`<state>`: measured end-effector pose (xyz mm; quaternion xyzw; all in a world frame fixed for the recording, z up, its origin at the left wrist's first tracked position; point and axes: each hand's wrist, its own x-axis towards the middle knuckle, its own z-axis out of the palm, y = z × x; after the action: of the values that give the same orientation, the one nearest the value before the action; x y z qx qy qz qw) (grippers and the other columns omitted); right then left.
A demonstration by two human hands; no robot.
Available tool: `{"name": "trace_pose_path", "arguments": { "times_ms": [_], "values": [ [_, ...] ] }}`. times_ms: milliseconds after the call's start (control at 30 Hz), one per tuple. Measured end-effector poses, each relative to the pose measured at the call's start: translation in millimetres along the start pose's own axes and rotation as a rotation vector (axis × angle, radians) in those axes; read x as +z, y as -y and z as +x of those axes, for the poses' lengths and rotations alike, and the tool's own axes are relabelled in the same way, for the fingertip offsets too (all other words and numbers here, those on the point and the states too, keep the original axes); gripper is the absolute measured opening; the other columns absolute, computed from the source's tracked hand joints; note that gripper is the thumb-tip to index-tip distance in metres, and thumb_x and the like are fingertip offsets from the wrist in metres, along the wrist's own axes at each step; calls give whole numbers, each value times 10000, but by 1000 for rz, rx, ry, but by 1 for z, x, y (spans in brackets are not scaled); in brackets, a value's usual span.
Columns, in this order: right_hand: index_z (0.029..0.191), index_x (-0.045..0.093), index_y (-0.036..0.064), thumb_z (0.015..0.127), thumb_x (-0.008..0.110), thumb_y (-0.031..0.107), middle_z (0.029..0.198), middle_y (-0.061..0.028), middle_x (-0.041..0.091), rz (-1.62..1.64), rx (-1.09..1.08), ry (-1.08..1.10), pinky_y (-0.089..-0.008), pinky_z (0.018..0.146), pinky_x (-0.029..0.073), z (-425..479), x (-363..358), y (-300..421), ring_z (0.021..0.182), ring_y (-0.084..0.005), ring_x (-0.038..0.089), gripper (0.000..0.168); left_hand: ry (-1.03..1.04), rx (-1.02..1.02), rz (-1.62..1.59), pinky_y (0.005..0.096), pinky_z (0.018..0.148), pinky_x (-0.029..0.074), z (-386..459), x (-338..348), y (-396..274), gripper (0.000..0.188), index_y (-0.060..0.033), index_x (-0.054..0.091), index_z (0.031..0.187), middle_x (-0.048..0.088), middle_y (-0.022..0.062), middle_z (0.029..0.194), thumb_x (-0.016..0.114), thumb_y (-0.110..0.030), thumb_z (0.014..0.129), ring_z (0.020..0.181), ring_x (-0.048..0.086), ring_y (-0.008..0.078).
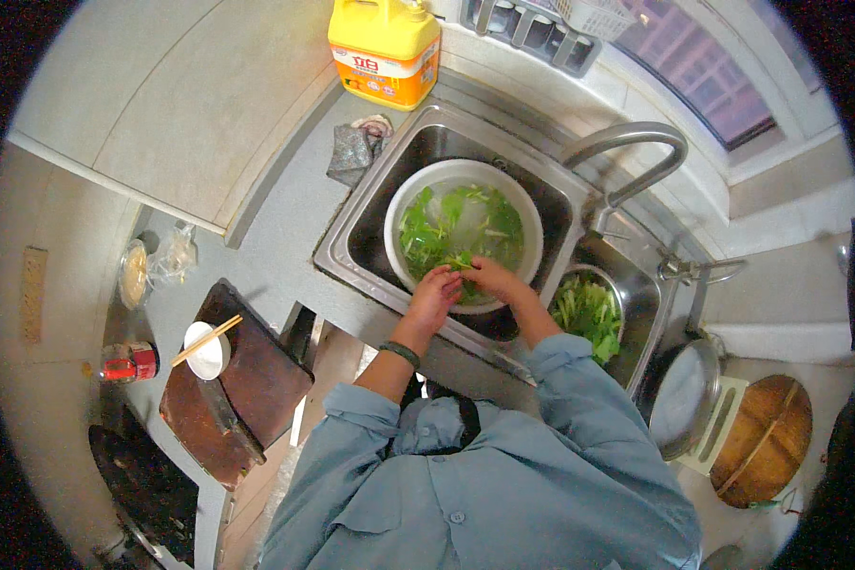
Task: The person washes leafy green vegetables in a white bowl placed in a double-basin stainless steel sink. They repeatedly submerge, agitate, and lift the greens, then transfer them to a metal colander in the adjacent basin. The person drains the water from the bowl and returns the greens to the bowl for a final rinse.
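Observation:
A large white basin (534,239) stands in the left bowl of a steel double sink (573,214), with leafy greens (420,231) floating in its water. At the basin's near rim, my left hand (436,296) and my right hand (497,279) come together over the water. Between their fingertips they hold a few green stems (460,263). More cut greens (584,306) fill a round container in the right bowl. The curved faucet (638,132) rises behind the sink, between the two bowls.
A yellow detergent jug (385,53) and a grey cloth (350,153) are behind the sink at left. On the left counter, a dark cutting board (271,370) carries a white bowl (208,356), chopsticks (221,331) and a cleaver (221,410). A lidded pan (684,399) stands at right.

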<state>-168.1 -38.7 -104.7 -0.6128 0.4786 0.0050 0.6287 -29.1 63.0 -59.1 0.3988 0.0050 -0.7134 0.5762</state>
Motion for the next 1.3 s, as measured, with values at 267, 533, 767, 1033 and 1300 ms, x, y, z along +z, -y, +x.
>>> {"name": "trace_pose_path", "arguments": {
  "times_ms": [267, 533, 767, 1033, 1300],
  "values": [
    [1124, 461, 26, 759, 567, 275, 956, -171, 579, -819, -199, -557, -370, 762, 439, -41, -10, 31, 919, -303, 552, 454, -8, 36, 75, 306, 745, 416, 11, -13, 7, 236, -83, 460, 1021, 554, 60, 918, 522, -128, 797, 884, 518, 180],
    [1144, 479, 39, 778, 529, 150, 934, -107, 586, -115, -149, 112, -284, 682, 449, 22, 14, 26, 788, -168, 556, 386, -15, 119, 29, 293, 743, 412, -6, -1, 7, 132, -87, 477, 970, 559, 44, 914, 447, -125, 848, 870, 526, 155],
    [1131, 492, 46, 744, 548, 81, 903, -109, 592, 401, -28, 249, -278, 663, 462, 67, 33, -3, 755, -163, 557, 393, 60, 134, -80, 332, 771, 437, -5, -9, 9, 138, -73, 503, 964, 586, 64, 904, 483, -105, 831, 884, 550, 191],
    [969, 555, 38, 733, 565, 196, 877, -122, 612, -128, 4, -271, -336, 653, 464, 43, 2, -44, 726, -247, 591, 285, 36, 126, 52, 347, 827, 408, -1, -5, 16, 170, -89, 485, 1017, 547, 71, 1001, 443, -105, 852, 948, 515, 189],
    [864, 551, 48, 763, 545, 320, 798, -134, 599, -240, -156, -199, -360, 645, 444, -69, -4, 33, 729, -278, 576, 290, 34, 689, 1278, 360, 946, 303, -3, 14, 24, 427, -75, 437, 1151, 443, 126, 1182, 530, 0, 741, 1103, 392, 286]
  ]
}}
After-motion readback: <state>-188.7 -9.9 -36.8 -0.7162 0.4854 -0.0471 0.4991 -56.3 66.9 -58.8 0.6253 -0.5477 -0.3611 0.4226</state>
